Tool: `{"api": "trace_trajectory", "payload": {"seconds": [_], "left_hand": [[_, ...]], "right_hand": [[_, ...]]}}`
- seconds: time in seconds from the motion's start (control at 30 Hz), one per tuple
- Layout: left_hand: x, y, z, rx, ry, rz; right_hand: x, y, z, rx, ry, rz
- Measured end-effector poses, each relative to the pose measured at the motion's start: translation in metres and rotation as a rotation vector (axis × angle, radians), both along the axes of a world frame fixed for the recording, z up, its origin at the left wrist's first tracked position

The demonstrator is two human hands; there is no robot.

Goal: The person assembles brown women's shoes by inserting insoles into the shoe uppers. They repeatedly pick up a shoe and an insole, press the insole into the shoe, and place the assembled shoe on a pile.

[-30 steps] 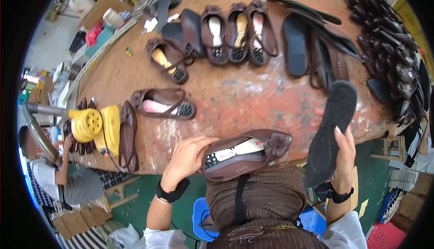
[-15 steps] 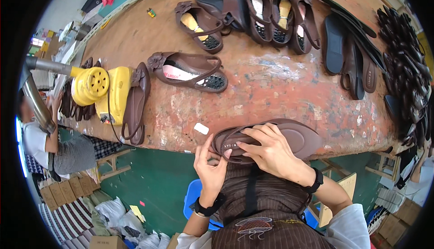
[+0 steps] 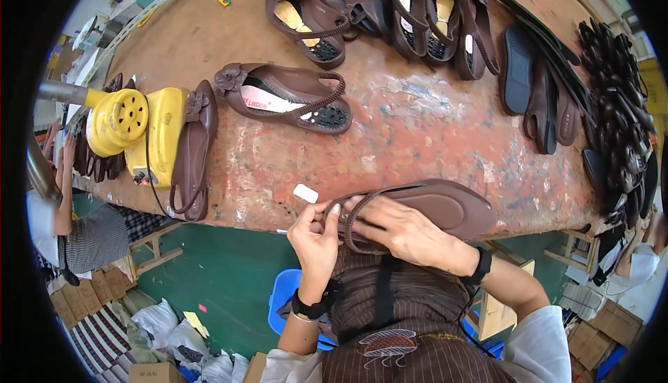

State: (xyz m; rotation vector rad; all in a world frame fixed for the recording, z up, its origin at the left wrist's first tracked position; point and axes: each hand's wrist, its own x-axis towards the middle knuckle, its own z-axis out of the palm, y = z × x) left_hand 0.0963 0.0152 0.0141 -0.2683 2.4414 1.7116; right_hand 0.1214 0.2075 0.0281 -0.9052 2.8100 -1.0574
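A brown slingback shoe (image 3: 456,210) lies at the table's near edge, toe to the right, its padded insole showing. At its heel end, my left hand (image 3: 311,242) is closed, with thumb and fingers pinching the rim. My right hand (image 3: 410,233) rests over the shoe's middle, fingers bent and passed under the gathered heel strap (image 3: 346,224), pressing at the heel part of the insole. Its fingertips are partly hidden by the strap. Just beyond my left hand lies a small white piece (image 3: 305,193).
Another slingback (image 3: 289,101) with a flower trim lies farther off, and several more line the back. A yellow machine (image 3: 158,136) stands at left beside an upright-leaning shoe (image 3: 195,150). Black soles (image 3: 516,70) and a dark glossy pile (image 3: 619,105) lie right. A blue bin (image 3: 282,299) stands below.
My right hand's fingers have slid under the strap toward the heel, covering most of the lettering. My left hand has closed to a pinch at the heel rim. The view has shifted slightly.
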Motion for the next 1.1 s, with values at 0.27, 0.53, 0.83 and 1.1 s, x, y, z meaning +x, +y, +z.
{"api": "trace_trajectory", "payload": {"seconds": [0.27,0.53,0.83,1.1], "left_hand": [[-0.005,0.004,0.007,-0.124,0.050,-0.040],[0.023,0.025,0.025,-0.397,0.050,-0.379],[0.071,0.064,0.048,-0.422,0.506,-0.987],[0.066,0.066,0.040,-0.532,0.349,-1.198]], "right_hand": [[0.031,0.009,0.021,0.289,-0.067,-0.195],[-0.021,0.051,0.035,0.408,0.319,-1.113],[0.028,0.065,0.059,-0.141,0.056,-0.530],[0.016,0.038,-0.007,0.323,0.234,-0.656]]}}
